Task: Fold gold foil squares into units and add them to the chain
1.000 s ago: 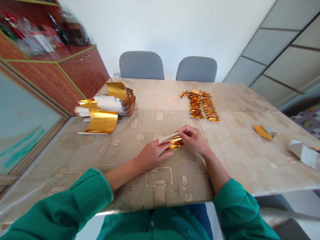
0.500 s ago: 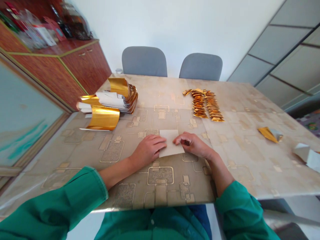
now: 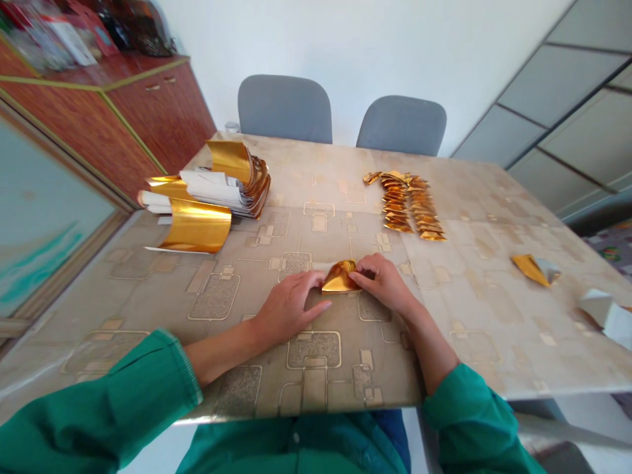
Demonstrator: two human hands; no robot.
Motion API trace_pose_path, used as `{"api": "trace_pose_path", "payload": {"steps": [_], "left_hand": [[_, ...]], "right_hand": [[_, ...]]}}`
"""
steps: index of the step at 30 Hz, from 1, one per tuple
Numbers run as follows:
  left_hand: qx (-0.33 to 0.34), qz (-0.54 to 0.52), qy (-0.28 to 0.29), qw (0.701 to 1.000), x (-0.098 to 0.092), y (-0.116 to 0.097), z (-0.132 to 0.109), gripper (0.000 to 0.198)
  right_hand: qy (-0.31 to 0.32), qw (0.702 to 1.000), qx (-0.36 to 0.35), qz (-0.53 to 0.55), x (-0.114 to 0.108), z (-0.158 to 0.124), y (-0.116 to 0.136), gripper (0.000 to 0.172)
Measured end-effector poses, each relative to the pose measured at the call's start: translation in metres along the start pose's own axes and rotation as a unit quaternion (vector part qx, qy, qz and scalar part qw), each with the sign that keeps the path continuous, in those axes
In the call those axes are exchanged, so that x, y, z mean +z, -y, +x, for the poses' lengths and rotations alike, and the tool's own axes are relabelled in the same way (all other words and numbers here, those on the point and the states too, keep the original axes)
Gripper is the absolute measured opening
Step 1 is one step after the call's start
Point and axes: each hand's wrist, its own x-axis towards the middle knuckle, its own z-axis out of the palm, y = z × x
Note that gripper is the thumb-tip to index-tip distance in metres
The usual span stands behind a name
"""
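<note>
A small sheet of gold foil paper [image 3: 340, 279], white on its back, lies on the patterned table [image 3: 227, 309] in front of me, partly folded so its gold side shows. My left hand [image 3: 289, 306] rests on its left edge with fingers pressing down. My right hand [image 3: 382, 280] pinches its right edge between thumb and fingers.
A stack of curled gold and white sheets [image 3: 212, 194] sits at the far left. Two rows of several folded gold pieces [image 3: 409, 204] lie at the far middle. A folded gold piece [image 3: 533, 268] and white paper [image 3: 605, 309] lie at the right. Two grey chairs [image 3: 340, 112] stand behind.
The sheet lay flat with its white side up half a second ago; now a flap is folded over and the gold side shows. Both hands stay on it.
</note>
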Motion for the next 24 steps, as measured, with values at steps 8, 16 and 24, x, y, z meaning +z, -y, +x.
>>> {"api": "trace_pose_path", "payload": {"steps": [8, 16, 24], "left_hand": [[0.144, 0.146, -0.003, 0.979, 0.000, -0.011, -0.003, 0.057], [0.125, 0.152, 0.100, 0.975, 0.013, -0.005, -0.009, 0.077], [0.112, 0.142, 0.112, 0.977, 0.010, -0.008, -0.008, 0.082]], "right_hand": [[-0.020, 0.996, 0.020, -0.085, 0.009, 0.002, 0.003, 0.023], [-0.014, 0.991, 0.060, -0.118, 0.011, 0.000, 0.006, 0.026], [-0.068, 0.971, 0.074, -0.219, 0.019, 0.000, 0.011, 0.034]]}}
